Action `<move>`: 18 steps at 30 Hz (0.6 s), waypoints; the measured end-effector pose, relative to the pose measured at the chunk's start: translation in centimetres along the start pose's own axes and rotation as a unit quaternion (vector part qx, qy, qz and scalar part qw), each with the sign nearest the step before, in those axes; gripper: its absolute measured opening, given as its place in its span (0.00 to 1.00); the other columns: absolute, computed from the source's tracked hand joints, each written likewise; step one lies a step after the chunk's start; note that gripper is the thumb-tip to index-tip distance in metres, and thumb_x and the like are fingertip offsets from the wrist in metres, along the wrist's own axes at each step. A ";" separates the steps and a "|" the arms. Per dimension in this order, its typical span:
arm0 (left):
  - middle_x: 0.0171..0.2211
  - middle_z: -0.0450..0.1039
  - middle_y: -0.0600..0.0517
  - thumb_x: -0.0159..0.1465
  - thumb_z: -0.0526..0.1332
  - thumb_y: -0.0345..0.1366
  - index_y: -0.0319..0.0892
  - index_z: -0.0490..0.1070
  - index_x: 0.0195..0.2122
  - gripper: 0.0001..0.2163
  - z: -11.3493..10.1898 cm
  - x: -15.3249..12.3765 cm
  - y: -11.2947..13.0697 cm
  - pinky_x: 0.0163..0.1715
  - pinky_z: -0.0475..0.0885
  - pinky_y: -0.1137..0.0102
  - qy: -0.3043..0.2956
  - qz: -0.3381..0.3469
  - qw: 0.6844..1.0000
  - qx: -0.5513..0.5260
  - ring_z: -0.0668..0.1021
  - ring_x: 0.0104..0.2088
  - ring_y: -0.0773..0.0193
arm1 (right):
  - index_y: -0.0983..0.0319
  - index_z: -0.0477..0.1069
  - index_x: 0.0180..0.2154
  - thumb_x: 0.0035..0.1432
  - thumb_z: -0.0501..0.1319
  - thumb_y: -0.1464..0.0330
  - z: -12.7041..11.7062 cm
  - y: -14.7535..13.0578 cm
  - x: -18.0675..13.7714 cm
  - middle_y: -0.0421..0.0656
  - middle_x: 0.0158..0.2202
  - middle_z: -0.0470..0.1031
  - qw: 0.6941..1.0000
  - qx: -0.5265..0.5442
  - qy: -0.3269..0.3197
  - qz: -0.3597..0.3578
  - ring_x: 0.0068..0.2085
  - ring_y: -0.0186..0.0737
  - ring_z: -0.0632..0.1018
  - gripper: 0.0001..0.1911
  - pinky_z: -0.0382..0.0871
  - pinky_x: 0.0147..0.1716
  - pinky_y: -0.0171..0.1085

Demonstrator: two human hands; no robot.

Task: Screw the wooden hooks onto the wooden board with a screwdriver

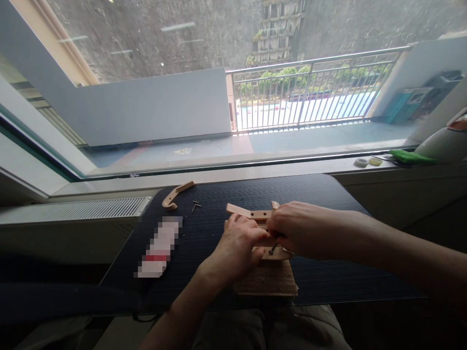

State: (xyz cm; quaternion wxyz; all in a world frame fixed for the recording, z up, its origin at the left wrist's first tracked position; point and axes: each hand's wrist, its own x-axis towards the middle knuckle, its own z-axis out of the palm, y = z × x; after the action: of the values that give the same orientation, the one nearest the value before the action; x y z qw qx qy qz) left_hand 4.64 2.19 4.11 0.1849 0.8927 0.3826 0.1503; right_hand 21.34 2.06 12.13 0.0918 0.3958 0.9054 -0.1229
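Note:
My left hand [242,240] rests over a pale wooden hook piece [280,253], its fingers curled onto the wood and holding it against a wooden block [268,279]. My right hand [288,226] is closed, its fingertips around a thin dark metal shaft [274,247] that slants down to a hole in that piece. Whether the shaft is a screw or a tool I cannot tell, as the fingers hide its upper part. Just beyond both hands lies another pale wooden hook [260,215] with dark holes, partly covered by my right hand.
Farther left on the dark table [204,272] are a third wooden hook [175,194] and several loose screws [196,206]. A blurred pale packet [158,250] lies at the left. Tape rolls [368,162] and a green cloth [410,156] sit on the windowsill, with a radiator [109,210] at left.

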 end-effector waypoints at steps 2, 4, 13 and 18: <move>0.43 0.75 0.53 0.61 0.57 0.31 0.47 0.75 0.40 0.09 -1.5 -0.7 0.0 0.61 0.50 0.55 0.058 -0.046 0.997 0.011 0.72 0.47 0.60 | 0.65 0.73 0.26 0.52 0.59 0.78 0.0 0.0 0.0 0.40 0.23 0.72 1.000 -0.009 0.000 0.005 0.24 0.32 0.69 0.07 0.53 0.24 0.33; 0.43 0.75 0.52 0.62 0.56 0.31 0.45 0.75 0.40 0.09 -2.5 -1.3 -0.2 0.60 0.52 0.54 0.101 -0.087 0.990 0.038 0.72 0.46 0.59 | 0.65 0.73 0.27 0.51 0.58 0.78 -0.1 -0.1 0.0 0.41 0.23 0.72 1.000 -0.017 -0.013 0.012 0.23 0.32 0.68 0.07 0.52 0.23 0.33; 0.38 0.76 0.50 0.57 0.62 0.31 0.45 0.75 0.37 0.08 0.0 -1.8 0.7 0.49 0.65 0.61 0.042 -0.049 0.997 0.030 0.73 0.44 0.56 | 0.64 0.70 0.23 0.51 0.58 0.77 -0.3 -0.2 0.3 0.41 0.23 0.73 0.999 -0.011 -0.028 0.008 0.24 0.31 0.68 0.07 0.51 0.23 0.32; 0.39 0.75 0.47 0.57 0.59 0.30 0.43 0.72 0.37 0.07 2.5 -0.5 1.1 0.45 0.67 0.63 0.017 -0.083 0.996 0.022 0.74 0.44 0.54 | 0.64 0.69 0.24 0.50 0.59 0.76 -0.2 -0.2 0.3 0.38 0.21 0.70 1.000 -0.008 -0.013 -0.003 0.22 0.31 0.64 0.05 0.50 0.23 0.33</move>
State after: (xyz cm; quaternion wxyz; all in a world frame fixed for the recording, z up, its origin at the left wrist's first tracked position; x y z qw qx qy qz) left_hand 5.98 0.55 2.36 0.1705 0.8589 0.4618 0.1410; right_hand 20.96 2.24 12.29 0.1064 0.3908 0.9062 -0.1215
